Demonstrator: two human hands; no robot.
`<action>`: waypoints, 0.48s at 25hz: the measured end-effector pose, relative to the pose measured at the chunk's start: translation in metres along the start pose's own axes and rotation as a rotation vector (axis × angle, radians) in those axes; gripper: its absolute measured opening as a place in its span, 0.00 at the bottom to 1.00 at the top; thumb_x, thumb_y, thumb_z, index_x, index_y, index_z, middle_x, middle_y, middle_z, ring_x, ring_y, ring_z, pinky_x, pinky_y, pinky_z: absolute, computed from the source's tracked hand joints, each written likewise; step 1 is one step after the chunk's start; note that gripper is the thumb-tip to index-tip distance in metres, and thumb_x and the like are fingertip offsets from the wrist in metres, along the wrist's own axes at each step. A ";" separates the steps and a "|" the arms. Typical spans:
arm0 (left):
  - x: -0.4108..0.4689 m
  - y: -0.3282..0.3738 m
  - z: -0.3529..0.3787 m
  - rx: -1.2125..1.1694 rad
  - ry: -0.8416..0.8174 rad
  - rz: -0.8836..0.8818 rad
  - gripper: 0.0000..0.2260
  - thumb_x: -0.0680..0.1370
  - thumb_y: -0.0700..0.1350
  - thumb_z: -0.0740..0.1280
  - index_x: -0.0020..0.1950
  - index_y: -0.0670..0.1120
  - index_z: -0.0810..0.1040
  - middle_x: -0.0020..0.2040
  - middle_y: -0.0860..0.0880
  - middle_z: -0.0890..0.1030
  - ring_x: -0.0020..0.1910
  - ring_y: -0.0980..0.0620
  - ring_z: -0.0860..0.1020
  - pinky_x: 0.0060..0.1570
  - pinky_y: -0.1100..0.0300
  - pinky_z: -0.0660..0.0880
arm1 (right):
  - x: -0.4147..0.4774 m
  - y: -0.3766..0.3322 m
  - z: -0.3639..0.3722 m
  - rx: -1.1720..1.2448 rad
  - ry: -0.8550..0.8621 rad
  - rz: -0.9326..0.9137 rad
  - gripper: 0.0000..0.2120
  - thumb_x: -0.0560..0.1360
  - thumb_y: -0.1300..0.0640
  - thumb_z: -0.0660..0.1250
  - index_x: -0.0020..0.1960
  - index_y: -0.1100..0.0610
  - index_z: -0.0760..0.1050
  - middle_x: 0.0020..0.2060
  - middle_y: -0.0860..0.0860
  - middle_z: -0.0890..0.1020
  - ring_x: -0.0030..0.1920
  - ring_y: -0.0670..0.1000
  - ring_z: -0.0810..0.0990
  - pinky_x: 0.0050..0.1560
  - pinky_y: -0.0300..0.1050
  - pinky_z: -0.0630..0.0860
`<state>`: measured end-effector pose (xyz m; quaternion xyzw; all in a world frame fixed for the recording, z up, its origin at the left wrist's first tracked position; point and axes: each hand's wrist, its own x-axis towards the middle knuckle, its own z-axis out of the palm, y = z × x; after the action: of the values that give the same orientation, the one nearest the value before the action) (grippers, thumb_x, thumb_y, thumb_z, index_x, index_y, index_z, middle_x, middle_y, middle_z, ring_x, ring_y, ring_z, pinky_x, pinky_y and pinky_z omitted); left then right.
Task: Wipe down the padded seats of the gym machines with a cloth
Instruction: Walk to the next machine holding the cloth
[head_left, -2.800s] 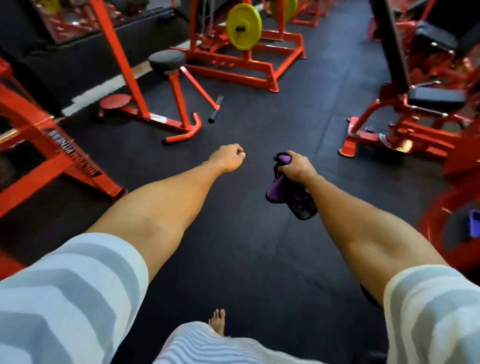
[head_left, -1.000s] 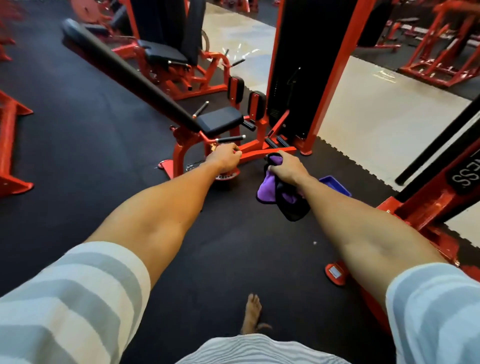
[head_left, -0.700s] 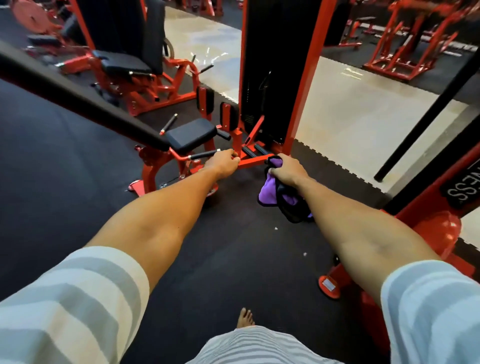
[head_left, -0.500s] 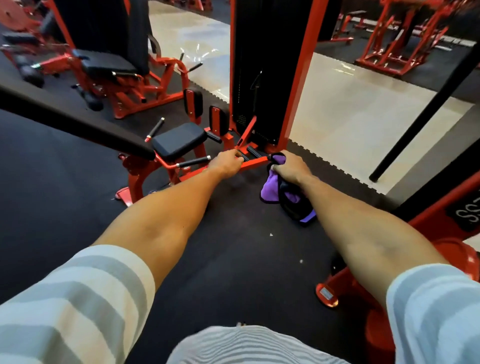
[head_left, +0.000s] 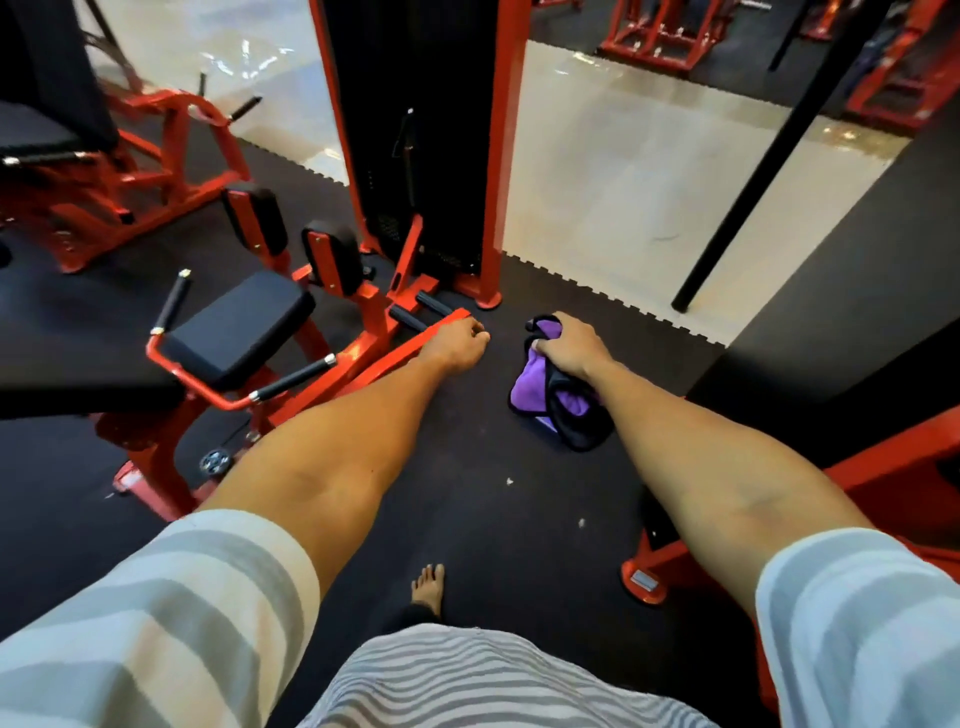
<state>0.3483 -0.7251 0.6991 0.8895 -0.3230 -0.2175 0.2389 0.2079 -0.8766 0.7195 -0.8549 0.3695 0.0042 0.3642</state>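
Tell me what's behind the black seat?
Behind the black seat stand two small pads with red backs, then the tall red-framed weight tower. The seat hides where the pads' posts join the frame.

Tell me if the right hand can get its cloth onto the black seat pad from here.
Not directly, it seems. The right hand grips the cloth, but the left hand and its outstretched forearm lie between it and the seat pad. Turning left would likely open the way.
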 end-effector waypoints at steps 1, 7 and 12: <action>0.023 0.004 0.000 0.008 -0.022 0.025 0.15 0.84 0.48 0.61 0.66 0.42 0.78 0.67 0.41 0.79 0.66 0.41 0.75 0.64 0.53 0.71 | 0.017 -0.001 -0.004 0.001 0.026 0.023 0.21 0.74 0.50 0.71 0.66 0.47 0.74 0.65 0.53 0.79 0.64 0.60 0.77 0.62 0.52 0.75; 0.132 0.013 0.001 0.009 -0.134 0.087 0.15 0.81 0.53 0.61 0.64 0.49 0.79 0.65 0.45 0.80 0.64 0.43 0.77 0.64 0.48 0.74 | 0.084 -0.002 -0.022 0.039 0.098 0.168 0.33 0.79 0.49 0.70 0.80 0.52 0.62 0.76 0.55 0.69 0.74 0.60 0.69 0.69 0.51 0.68; 0.210 0.033 0.012 0.003 -0.213 0.113 0.15 0.82 0.52 0.61 0.64 0.49 0.79 0.64 0.45 0.81 0.64 0.42 0.77 0.65 0.47 0.74 | 0.139 0.016 -0.034 0.068 0.108 0.252 0.33 0.79 0.49 0.69 0.80 0.52 0.62 0.76 0.56 0.70 0.73 0.61 0.70 0.69 0.52 0.68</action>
<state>0.4724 -0.8937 0.6591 0.8420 -0.3967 -0.2966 0.2137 0.2898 -0.9930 0.6964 -0.7877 0.4930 -0.0085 0.3694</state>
